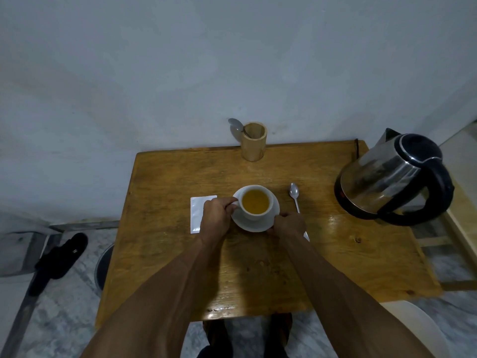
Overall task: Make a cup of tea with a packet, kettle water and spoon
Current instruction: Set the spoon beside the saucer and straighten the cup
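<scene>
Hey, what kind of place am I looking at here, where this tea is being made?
Probably a plain room in a home or guesthouse, not a full kitchen. A small wooden table stands against a bare wall, holding an electric kettle and a wooden holder with a spoon; a sandal lies on the marble-like floor.

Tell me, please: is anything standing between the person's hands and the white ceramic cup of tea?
Nothing visible does. The left hand already touches the handle of the white ceramic cup, and the right hand holds the rim of the white round saucer under it.
</scene>
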